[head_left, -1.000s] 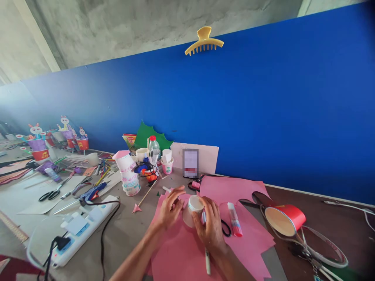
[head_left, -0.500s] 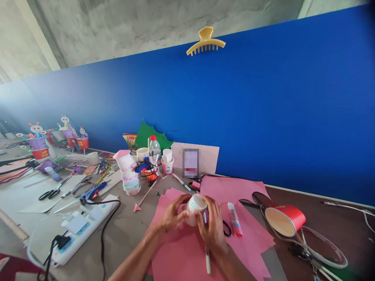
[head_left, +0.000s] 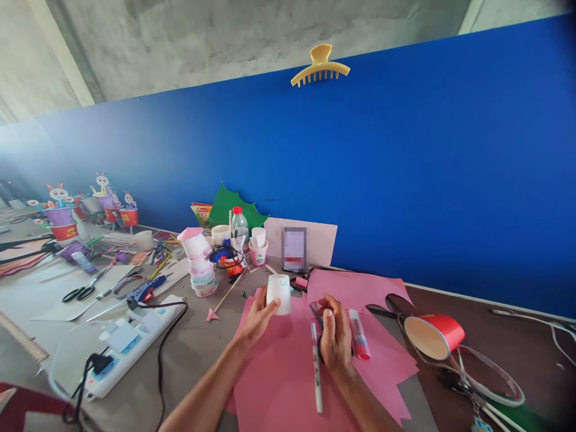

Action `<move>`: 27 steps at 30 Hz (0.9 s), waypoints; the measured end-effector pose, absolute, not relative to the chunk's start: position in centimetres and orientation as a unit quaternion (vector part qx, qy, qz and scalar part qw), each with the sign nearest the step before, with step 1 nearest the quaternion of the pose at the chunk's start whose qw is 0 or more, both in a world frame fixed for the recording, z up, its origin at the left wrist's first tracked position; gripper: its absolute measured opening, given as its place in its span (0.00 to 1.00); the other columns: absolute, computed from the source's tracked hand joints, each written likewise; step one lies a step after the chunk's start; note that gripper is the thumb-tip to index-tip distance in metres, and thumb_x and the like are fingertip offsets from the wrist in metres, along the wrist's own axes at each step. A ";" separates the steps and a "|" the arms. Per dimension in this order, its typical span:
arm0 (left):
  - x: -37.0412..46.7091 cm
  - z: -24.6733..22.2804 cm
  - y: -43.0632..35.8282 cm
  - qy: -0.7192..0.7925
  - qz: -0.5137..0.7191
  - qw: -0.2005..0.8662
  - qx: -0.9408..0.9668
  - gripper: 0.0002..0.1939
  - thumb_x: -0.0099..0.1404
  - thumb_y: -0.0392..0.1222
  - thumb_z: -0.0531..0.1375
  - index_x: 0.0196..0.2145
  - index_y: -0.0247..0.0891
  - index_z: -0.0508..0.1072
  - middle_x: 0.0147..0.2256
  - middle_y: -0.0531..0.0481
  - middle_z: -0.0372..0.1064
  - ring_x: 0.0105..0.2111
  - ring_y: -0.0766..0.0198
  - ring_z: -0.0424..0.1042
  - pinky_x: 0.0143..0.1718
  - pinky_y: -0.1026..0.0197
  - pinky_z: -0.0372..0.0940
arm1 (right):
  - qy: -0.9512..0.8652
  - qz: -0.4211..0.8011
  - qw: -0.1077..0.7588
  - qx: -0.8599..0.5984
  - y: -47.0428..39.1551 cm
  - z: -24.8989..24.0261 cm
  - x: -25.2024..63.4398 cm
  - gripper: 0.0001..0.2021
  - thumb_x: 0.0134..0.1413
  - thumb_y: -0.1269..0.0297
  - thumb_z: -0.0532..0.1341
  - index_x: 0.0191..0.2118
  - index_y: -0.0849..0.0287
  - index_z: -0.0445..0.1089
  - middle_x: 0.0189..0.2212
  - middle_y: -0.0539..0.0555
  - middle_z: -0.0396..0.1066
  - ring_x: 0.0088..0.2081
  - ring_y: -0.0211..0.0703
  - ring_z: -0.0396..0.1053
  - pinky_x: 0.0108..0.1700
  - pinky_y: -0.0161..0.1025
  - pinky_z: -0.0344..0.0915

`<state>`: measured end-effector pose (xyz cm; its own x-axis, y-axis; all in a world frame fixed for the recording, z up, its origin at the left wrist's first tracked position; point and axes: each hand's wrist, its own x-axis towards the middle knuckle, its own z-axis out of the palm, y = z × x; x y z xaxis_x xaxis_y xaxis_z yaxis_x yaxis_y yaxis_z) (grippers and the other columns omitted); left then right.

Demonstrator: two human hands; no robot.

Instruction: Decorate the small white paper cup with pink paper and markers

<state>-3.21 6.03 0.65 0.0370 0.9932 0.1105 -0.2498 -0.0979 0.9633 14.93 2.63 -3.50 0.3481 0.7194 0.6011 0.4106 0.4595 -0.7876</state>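
Note:
My left hand (head_left: 258, 321) holds a white paper cup (head_left: 279, 294) by its side, thumb across the front. Narrow end up, the cup carries a small blue drawing near its top. Over the pink paper (head_left: 283, 372), my right hand (head_left: 335, 333) is apart from the cup, its fingers loosely curled with a gap between thumb and fingers. Scissors (head_left: 314, 310) lie partly hidden beneath that hand. A white marker (head_left: 317, 372) rests on the paper just left of it, and a glue stick (head_left: 359, 336) with a red cap lies to its right.
A decorated cup stack (head_left: 201, 264), a water bottle (head_left: 240, 225) and a glue gun (head_left: 220, 257) stand back left. Further left lies a power strip (head_left: 130, 348) with a black cord. On the right are a red paper cup (head_left: 443, 336) and cables. A blue partition (head_left: 405, 168) closes the back.
My right hand has let go of the cup and moved slightly right. My left hand has lifted the cup up and left, turning its side toward me.

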 end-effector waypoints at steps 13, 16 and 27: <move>-3.0 1.0 6.7 0.375 0.540 0.637 0.403 0.23 0.52 0.49 0.72 0.43 0.35 0.78 0.39 0.38 0.78 0.41 0.49 0.75 0.38 0.57 0.67 | -0.560 0.093 0.591 -0.573 3.5 -3.3 16.3 0.19 0.64 0.55 0.53 0.45 0.62 0.75 0.28 0.57 0.78 0.32 0.50 0.74 0.36 0.44 0.67; -3.5 1.9 6.3 0.364 0.540 0.640 0.408 0.27 0.50 0.52 0.73 0.44 0.33 0.78 0.43 0.37 0.77 0.41 0.50 0.75 0.39 0.56 0.68 | -0.566 0.067 0.570 -0.592 3.9 -3.4 16.6 0.19 0.62 0.58 0.51 0.45 0.63 0.75 0.32 0.59 0.79 0.33 0.50 0.75 0.36 0.44 0.67; -3.0 -0.5 4.9 0.315 0.552 0.724 0.270 0.25 0.51 0.51 0.73 0.42 0.33 0.77 0.37 0.41 0.78 0.34 0.56 0.77 0.39 0.56 0.72 | -0.576 0.047 0.543 -0.609 4.3 -3.2 18.0 0.19 0.61 0.58 0.50 0.43 0.61 0.76 0.38 0.62 0.80 0.36 0.51 0.77 0.40 0.45 0.68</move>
